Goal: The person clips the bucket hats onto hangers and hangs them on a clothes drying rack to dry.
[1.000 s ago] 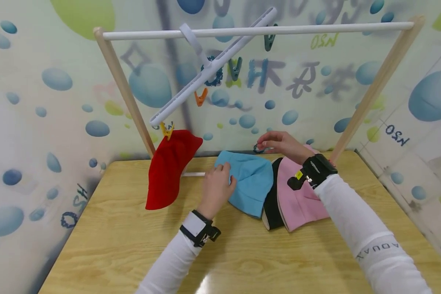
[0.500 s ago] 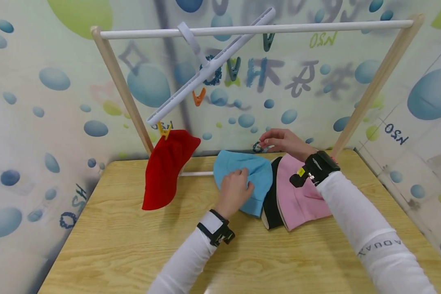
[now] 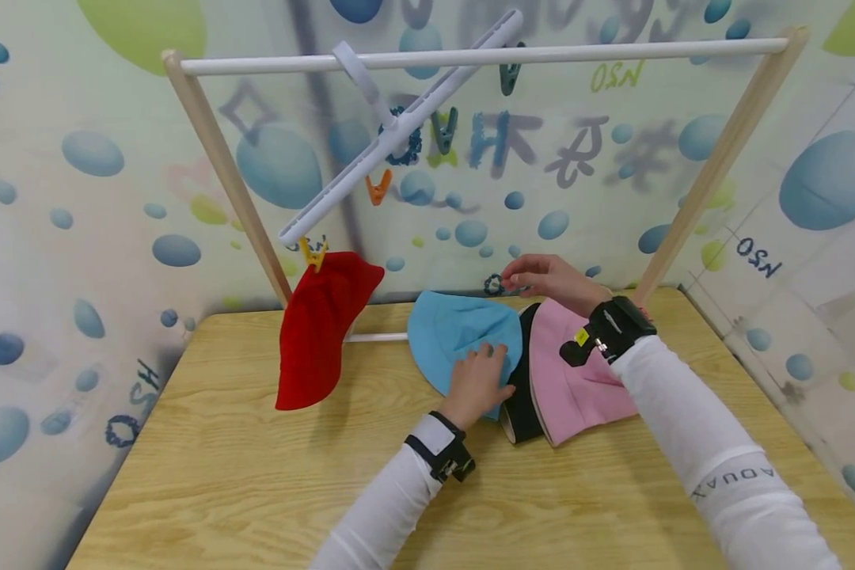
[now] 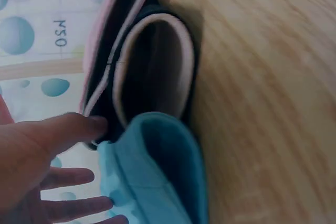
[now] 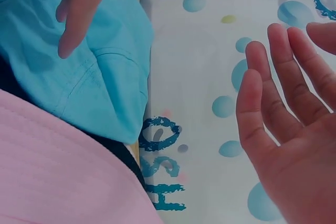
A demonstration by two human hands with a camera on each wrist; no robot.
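My left hand is over the front of a light-blue bucket hat, its fingers fairly straight and spread. In the left wrist view, the thumb lies by a black hat with a pale lining, and the other fingers are beside the blue hat. Whether they touch the cloth is hard to tell. The black hat is sandwiched between the blue hat and a pink one. Behind and above the pink hat, my right hand hovers with relaxed fingers; its palm holds nothing in the right wrist view.
A red hat hangs by a yellow clip from a tilted white hanger. The hanger hooks over the white rail of a wooden-legged rack. An orange clip and green clips dangle from it. A patterned wall stands behind the table.
My left hand has moved right, from the blue hat's left edge across to its right front. The right hand stays in nearly the same place. The head view has shifted slightly.
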